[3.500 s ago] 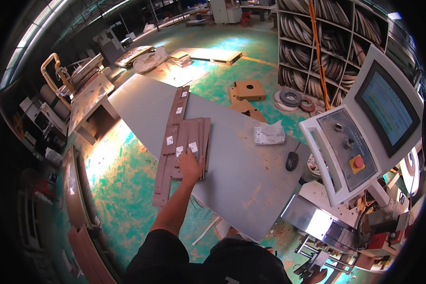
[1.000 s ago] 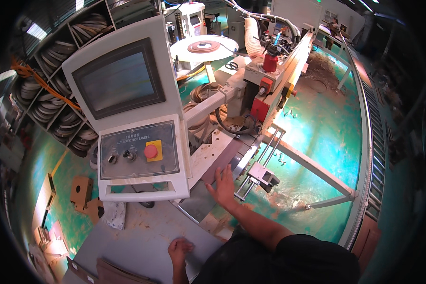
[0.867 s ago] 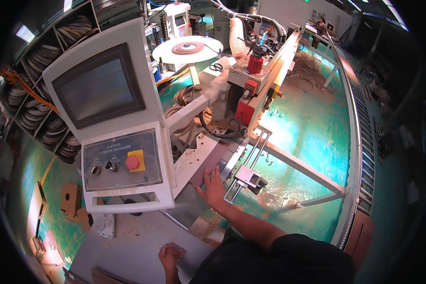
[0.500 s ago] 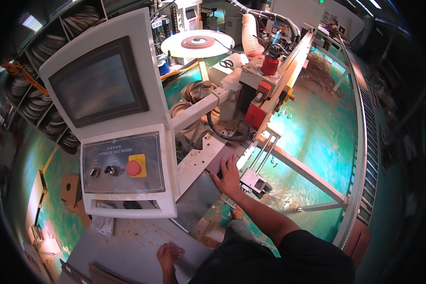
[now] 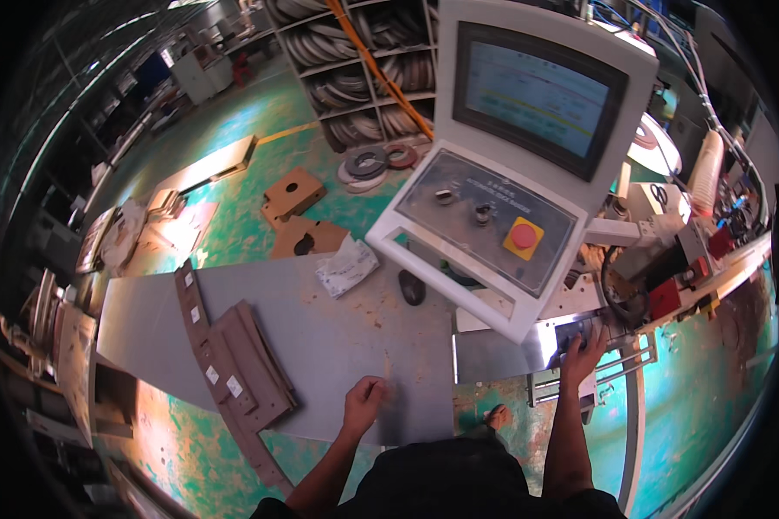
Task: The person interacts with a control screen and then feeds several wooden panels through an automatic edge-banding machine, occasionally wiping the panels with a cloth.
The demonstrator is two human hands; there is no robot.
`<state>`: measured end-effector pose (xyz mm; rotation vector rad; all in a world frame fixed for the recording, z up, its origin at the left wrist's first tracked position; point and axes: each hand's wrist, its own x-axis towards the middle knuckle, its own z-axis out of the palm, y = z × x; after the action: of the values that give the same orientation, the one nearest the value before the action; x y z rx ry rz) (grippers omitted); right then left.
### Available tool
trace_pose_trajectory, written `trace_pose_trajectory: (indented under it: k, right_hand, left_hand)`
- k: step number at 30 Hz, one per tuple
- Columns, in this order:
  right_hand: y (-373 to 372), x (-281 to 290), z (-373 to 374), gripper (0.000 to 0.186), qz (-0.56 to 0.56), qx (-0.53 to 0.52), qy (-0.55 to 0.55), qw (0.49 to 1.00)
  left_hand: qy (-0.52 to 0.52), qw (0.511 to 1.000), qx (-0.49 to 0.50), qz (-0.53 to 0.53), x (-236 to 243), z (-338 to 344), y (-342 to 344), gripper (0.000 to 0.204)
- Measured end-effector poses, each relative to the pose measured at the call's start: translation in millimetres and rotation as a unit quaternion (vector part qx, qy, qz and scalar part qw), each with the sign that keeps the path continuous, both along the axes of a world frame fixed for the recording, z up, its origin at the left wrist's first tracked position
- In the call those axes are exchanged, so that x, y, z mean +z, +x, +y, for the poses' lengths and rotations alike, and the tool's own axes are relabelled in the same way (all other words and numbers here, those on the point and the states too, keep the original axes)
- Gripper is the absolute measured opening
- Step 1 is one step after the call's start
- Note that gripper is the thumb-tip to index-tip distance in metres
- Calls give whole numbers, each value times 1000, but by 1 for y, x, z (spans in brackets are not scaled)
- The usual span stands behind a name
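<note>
My right hand (image 5: 583,356) reaches to the feed end of an edge banding machine, its fingers spread. The fingertips are at the metal infeed bed (image 5: 498,353), beside the machine's head; a brown board there is hardly visible. My left hand (image 5: 365,405) hovers over the grey table (image 5: 337,346) with its fingers curled in and nothing visible in them. To its left on the table lie a small stack of brown boards (image 5: 249,359) and a long narrow brown board (image 5: 201,333) with white labels.
The control panel (image 5: 502,216) with screen and red button juts over the table. A crumpled white packet (image 5: 348,266) and a dark oval object (image 5: 412,287) lie below it. Edge banding rolls (image 5: 368,163) sit on the floor by a rack, near brown cut-out boards (image 5: 294,192).
The view has swung left, bringing the table and boards into sight. My right hand stays by the machine, and the brown board under it is now mostly out of sight. My left hand's fingers are curled.
</note>
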<state>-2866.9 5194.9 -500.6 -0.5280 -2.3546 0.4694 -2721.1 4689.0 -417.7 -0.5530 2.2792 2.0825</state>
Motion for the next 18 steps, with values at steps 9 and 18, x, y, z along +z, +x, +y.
trace_pose_trajectory:
  k: [9, 18]
  right_hand:
    - [94, -20, -50, 36, -53, 167, -62, 982]
    - [106, 49, -90, 34, -10, 205, -73, 976]
  left_hand:
    - [-585, 712, 386, -54, 28, -214, 89, 51]
    - [-584, 718, 375, -63, -5, -286, 114, 61]
